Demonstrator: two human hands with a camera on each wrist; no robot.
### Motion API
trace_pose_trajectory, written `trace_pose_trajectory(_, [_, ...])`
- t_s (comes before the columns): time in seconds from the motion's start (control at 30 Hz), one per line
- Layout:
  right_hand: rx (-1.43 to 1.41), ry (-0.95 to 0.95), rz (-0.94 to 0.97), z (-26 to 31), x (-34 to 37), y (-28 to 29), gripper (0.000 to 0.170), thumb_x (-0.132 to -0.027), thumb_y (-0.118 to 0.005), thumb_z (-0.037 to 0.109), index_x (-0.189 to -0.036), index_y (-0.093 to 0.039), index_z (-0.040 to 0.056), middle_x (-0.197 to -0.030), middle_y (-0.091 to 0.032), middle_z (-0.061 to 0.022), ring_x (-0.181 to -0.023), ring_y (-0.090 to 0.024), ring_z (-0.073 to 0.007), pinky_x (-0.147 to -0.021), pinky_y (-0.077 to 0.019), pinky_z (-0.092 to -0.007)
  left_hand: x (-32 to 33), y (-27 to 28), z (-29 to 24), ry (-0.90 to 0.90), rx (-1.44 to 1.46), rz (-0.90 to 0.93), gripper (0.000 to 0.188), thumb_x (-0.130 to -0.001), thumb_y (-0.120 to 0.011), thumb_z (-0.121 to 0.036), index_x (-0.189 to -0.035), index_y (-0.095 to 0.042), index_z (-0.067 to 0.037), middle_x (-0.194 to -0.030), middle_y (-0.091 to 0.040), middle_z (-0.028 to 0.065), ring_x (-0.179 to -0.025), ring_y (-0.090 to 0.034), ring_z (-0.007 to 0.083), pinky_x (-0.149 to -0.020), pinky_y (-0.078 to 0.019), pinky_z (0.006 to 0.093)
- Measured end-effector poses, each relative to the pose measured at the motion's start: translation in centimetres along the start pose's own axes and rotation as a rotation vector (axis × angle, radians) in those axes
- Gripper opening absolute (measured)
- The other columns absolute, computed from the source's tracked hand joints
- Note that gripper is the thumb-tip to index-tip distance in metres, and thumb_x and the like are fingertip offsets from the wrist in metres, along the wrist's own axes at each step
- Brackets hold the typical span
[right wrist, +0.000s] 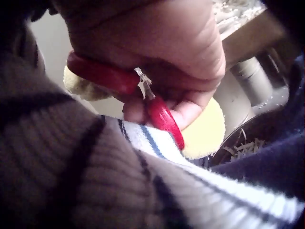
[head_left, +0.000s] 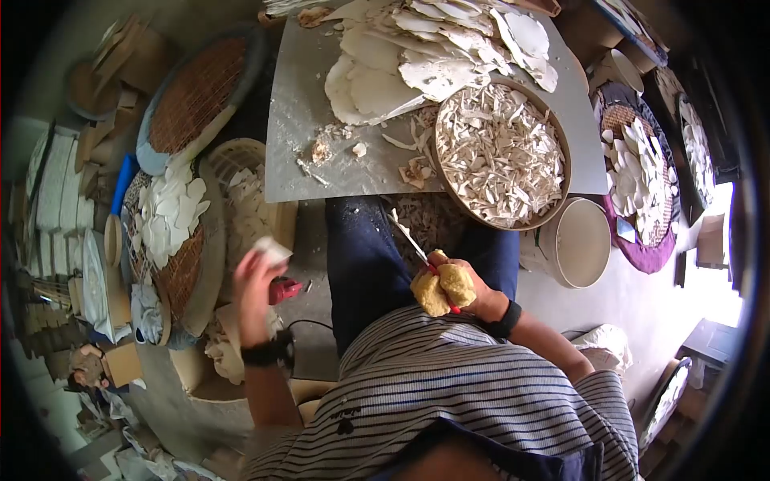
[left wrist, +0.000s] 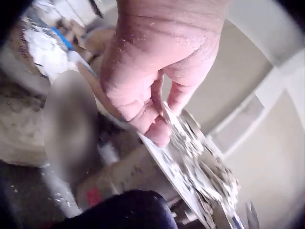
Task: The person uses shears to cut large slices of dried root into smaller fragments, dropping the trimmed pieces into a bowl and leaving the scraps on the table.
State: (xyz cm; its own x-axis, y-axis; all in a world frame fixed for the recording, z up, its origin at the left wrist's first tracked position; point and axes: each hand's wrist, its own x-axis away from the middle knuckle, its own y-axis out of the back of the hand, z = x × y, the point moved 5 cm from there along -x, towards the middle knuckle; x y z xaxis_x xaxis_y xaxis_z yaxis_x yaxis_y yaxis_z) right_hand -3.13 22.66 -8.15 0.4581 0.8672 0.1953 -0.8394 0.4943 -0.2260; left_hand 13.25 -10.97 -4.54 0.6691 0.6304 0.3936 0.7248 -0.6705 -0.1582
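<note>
My right hand point(head_left: 473, 290) grips a pair of scissors point(head_left: 410, 238), blades pointing up and left over my lap. Yellow sponge padding point(head_left: 457, 285) wraps the handles; red handle parts point(right wrist: 164, 121) show between my fingers in the right wrist view. Out to the left, my left hand point(head_left: 253, 293) is blurred, a small pale flat piece point(head_left: 274, 251) at its fingertips. Thumb and fingers come together in the left wrist view, where the left hand point(left wrist: 155, 71) overlaps the table's stack. A round tray point(head_left: 568, 172) full of cut white strips sits at the table's front right.
A grey table point(head_left: 289, 136) carries a stack of large white flat pieces point(head_left: 377, 88). At left, a basket point(head_left: 233, 152) holds pale pieces, beside a woven tray point(head_left: 172, 272). An open box point(head_left: 200, 377) lies below. A white bucket point(head_left: 581, 244) stands right of my knees.
</note>
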Motion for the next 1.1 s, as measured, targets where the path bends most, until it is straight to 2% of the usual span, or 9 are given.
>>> trace_pose_trajectory(0.13, [0.111, 0.07, 0.008, 0.6, 0.7, 0.2, 0.009, -0.077, -0.064, 0.005, -0.086, -0.061, 0.0048, -0.087, -0.056, -0.0009, -0.083, -0.056, -0.0131, -0.073, -0.0465, -0.0274, -8.1, -11.3, -2.8, -0.527, -0.582, 0.087, 0.044, -0.079, -0.063, -0.012, -0.119, -0.049, -0.002, -0.12, -0.051, 0.0169, -0.114, -0.047, 0.0277, -0.093, -0.0391, 0.0383])
trace_pose_trajectory(0.17, [-0.297, -0.059, -0.067, -0.5, 0.9, 0.1, 0.009, -0.077, -0.064, 0.007, -0.086, -0.061, 0.005, -0.088, -0.056, -0.0007, -0.084, -0.056, -0.0128, -0.073, -0.0465, -0.0275, -10.5, -12.5, -3.1, -0.666, -0.675, 0.013, 0.046, -0.077, -0.064, -0.014, -0.119, -0.049, -0.003, -0.122, -0.049, 0.0177, -0.115, -0.045, 0.0296, -0.094, -0.0372, 0.0398])
trace_pose_trajectory(0.23, [-0.081, -0.015, -0.067, 0.0, 1.2, 0.6, 0.011, -0.078, -0.064, 0.007, -0.088, -0.061, 0.0046, -0.089, -0.057, -0.0005, -0.087, -0.057, -0.0131, -0.076, -0.0467, -0.0276, -14.2, -14.8, -3.1, -0.942, -0.848, -0.147, 0.051, -0.075, -0.067, -0.018, -0.12, -0.048, -0.005, -0.125, -0.046, 0.0194, -0.118, -0.042, 0.0335, -0.097, -0.0333, 0.0429])
trace_pose_trajectory(0.3, [0.102, 0.043, -0.099, -0.6, 1.0, 1.0, 0.022, -0.071, -0.068, 0.013, -0.089, -0.06, 0.0047, -0.085, -0.061, -0.0108, -0.079, -0.06, -0.028, -0.07, -0.048, -0.0318, -16.0, -17.3, -1.0, -0.953, -1.026, -0.029, 0.05, -0.075, -0.064, -0.021, -0.119, -0.048, -0.005, -0.128, -0.042, 0.0198, -0.12, -0.037, 0.0371, -0.099, -0.0304, 0.0443])
trace_pose_trajectory(0.6, [0.297, 0.177, -0.068, 2.5, 0.6, 1.8, 0.027, -0.068, -0.066, 0.019, -0.088, -0.056, 0.0031, -0.081, -0.057, -0.0134, -0.077, -0.057, -0.0332, -0.067, -0.0466, -0.035, -4.5, -28.0, 4.0, -0.953, -0.963, 0.731, 0.023, -0.084, -0.054, -0.016, -0.102, -0.059, -0.002, -0.108, -0.057, 0.0169, -0.101, -0.053, 0.0346, -0.088, -0.0423, 0.0402])
trace_pose_trajectory(0.67, [0.224, 0.11, -0.099, 1.6, 0.7, 2.2, 0.029, -0.067, -0.067, 0.02, -0.087, -0.055, 0.0026, -0.082, -0.056, -0.0139, -0.075, -0.056, -0.0334, -0.067, -0.0459, -0.0354, -5.6, -28.7, 2.0, -0.404, -0.786, 0.874, 0.02, -0.085, -0.055, -0.016, -0.097, -0.061, -0.001, -0.093, -0.064, 0.0121, -0.091, -0.061, 0.0238, -0.081, -0.0467, 0.0341])
trace_pose_trajectory(0.7, [0.061, 0.066, -0.099, -0.4, 0.7, 2.4, 0.028, -0.068, -0.067, 0.021, -0.086, -0.055, 0.0025, -0.082, -0.055, -0.0139, -0.075, -0.055, -0.0334, -0.066, -0.0454, -0.0354, -6.1, -29.6, -0.3, -0.413, -0.677, 0.784, 0.02, -0.085, -0.056, -0.017, -0.097, -0.062, -0.001, -0.084, -0.067, 0.008, -0.083, -0.063, 0.015, -0.076, -0.0482, 0.028])
trace_pose_trajectory(0.93, [-0.203, 0.097, -0.174, -1.4, 0.7, 3.7, 0.027, -0.07, -0.066, 0.022, -0.084, -0.053, 0.0029, -0.079, -0.052, -0.0124, -0.073, -0.052, -0.0319, -0.064, -0.0425, -0.0349, -12.7, -38.9, -10.5, -1.062, -0.846, 0.505, 0.024, -0.075, -0.058, -0.003, -0.099, -0.061, -0.003, -0.103, -0.06, 0.012, -0.102, -0.055, 0.0268, -0.087, -0.0417, 0.0335])
trace_pose_trajectory(1.1, [-0.323, -0.057, -0.209, -2.5, 2.0, 4.7, 0.012, -0.088, -0.05, 0.007, -0.096, -0.055, -0.0006, -0.093, -0.054, -0.0033, -0.087, -0.056, -0.0136, -0.081, -0.0478, -0.0285, -14.9, -44.8, -9.5, -1.423, -1.182, 0.377, 0.04, -0.067, -0.061, -0.005, -0.107, -0.057, -0.007, -0.122, -0.048, 0.0123, -0.122, -0.035, 0.0293, -0.101, -0.0261, 0.0432])
